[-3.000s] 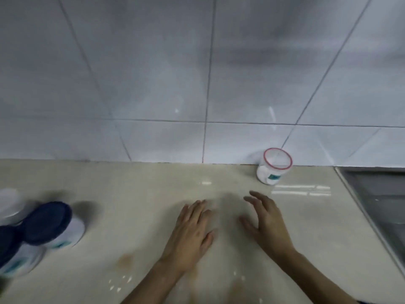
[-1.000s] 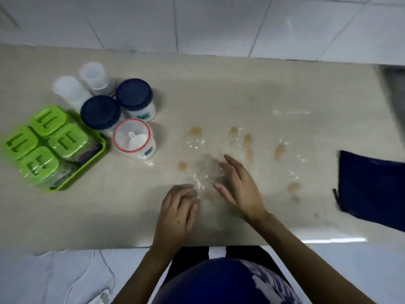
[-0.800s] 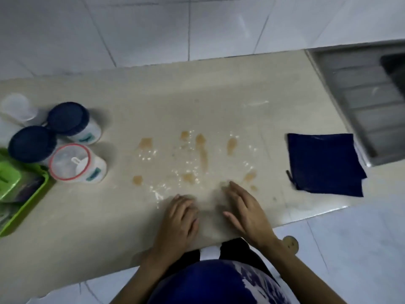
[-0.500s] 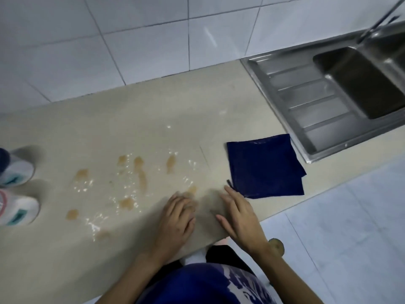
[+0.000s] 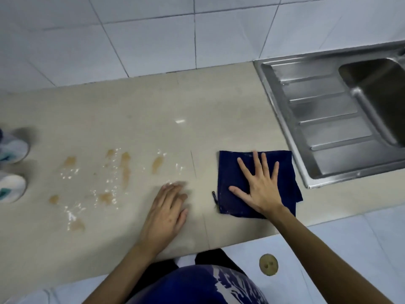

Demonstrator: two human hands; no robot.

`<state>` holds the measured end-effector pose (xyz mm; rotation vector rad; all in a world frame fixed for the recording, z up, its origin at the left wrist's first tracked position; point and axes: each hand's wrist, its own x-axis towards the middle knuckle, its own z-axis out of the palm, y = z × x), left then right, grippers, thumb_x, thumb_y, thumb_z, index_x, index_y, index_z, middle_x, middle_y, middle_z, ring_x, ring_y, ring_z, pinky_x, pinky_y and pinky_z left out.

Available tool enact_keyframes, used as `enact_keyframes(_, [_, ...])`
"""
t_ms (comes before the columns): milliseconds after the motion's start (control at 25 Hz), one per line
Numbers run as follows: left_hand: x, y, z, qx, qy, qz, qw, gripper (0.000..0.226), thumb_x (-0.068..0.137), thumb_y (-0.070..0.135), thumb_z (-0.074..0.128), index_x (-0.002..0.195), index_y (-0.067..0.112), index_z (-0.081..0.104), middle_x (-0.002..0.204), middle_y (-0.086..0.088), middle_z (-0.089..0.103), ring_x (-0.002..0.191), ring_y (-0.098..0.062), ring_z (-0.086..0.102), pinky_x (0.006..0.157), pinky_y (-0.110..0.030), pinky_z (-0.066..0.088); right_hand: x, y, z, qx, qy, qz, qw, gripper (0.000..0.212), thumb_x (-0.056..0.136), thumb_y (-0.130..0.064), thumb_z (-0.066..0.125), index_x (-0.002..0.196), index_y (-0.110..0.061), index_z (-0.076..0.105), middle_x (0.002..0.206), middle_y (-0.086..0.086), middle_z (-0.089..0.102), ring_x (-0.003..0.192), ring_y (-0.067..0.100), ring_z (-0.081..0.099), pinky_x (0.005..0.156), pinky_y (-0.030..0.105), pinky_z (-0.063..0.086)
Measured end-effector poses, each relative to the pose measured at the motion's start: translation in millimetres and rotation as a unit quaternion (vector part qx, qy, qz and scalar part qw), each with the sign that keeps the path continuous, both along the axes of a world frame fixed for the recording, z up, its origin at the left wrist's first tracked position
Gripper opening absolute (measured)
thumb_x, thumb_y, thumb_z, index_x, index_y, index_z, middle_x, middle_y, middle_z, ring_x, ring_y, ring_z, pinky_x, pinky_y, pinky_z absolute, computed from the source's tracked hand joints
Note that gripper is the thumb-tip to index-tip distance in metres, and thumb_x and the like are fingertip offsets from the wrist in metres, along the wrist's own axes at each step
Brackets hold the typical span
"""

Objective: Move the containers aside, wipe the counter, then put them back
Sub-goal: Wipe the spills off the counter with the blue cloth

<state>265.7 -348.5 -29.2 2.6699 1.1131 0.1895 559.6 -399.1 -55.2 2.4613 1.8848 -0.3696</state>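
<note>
I see my right hand (image 5: 259, 189) spread flat, fingers splayed, palm pressed on the dark blue cloth (image 5: 285, 172), gripping nothing. The cloth lies folded on the beige surface (image 5: 131, 119), near its front edge and just left of the steel sink (image 5: 328, 110), whose ribbed drainboard comes close to the cloth's right side. My left hand (image 5: 167, 212) rests palm down on the bare surface just left of the cloth, fingers loose and together, empty; its fingertips look blurred. Farther left, brown stains (image 5: 125, 167) and shiny wet patches are scattered across the surface, between my left hand and the containers. Two white containers (image 5: 11, 167) sit at the far left edge of view, cut off by the frame, well apart from both hands. White wall tiles (image 5: 153, 36) rise behind the surface.
</note>
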Motion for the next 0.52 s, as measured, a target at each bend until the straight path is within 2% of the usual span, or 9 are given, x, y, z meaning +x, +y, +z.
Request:
enact_keyframes(120, [-14.4, -5.2, -3.1, -0.025, 0.042, 0.053, 0.997, 0.059, 0.098, 0.041, 0.039, 0.15, 0.014, 0.028, 0.16, -0.008, 0.021, 0.149, -0.022, 0.013, 0.121, -0.042, 0.008, -5.6, -1.1, -3.3, -0.021, -0.018, 0.0, 1.0, 0.105, 0.068, -0.092, 0.026, 0.151, -0.035, -0.003, 0.16, 0.012, -0.015, 0.145, 0.035, -0.017, 0.111, 0.067, -0.008])
enact_keyframes(240, [-32.2, -15.4, -8.2, -0.059, 0.056, 0.091, 0.993, 0.069, 0.099, 0.048, 0.033, 0.153, 0.018, 0.004, 0.163, -0.004, -0.002, 0.15, -0.019, -0.003, 0.121, -0.039, -0.001, -7.1, -0.7, -1.4, -0.021, -0.013, -0.001, 1.0, 0.102, 0.07, -0.091, 0.023, 0.151, -0.034, 0.0, 0.16, 0.014, -0.012, 0.146, 0.036, -0.014, 0.109, 0.071, -0.002])
enact_keyframes(400, [-70.1, -24.0, -12.8, -0.086, 0.042, 0.15, 0.984, 0.071, 0.099, 0.049, 0.032, 0.153, 0.018, -0.001, 0.163, -0.001, -0.004, 0.15, -0.015, -0.006, 0.121, -0.035, -0.003, -54.4, -5.1, 1.6, -0.025, -0.019, 0.022, 0.999, 0.097, 0.075, -0.086, 0.025, 0.152, -0.03, 0.004, 0.16, 0.017, -0.007, 0.145, 0.041, -0.011, 0.109, 0.071, -0.002])
enact_keyframes(520, [-103.2, -24.1, -14.8, -0.091, 0.032, 0.154, 0.983, 0.071, 0.098, 0.047, 0.036, 0.153, 0.014, 0.007, 0.162, -0.004, 0.006, 0.15, -0.015, 0.001, 0.121, -0.035, 0.003, -128.7, -1.3, -1.4, -0.017, -0.023, 0.082, 0.996, 0.074, 0.089, -0.069, 0.02, 0.151, -0.029, 0.014, 0.16, 0.019, 0.003, 0.145, 0.044, -0.002, 0.107, 0.073, 0.007])
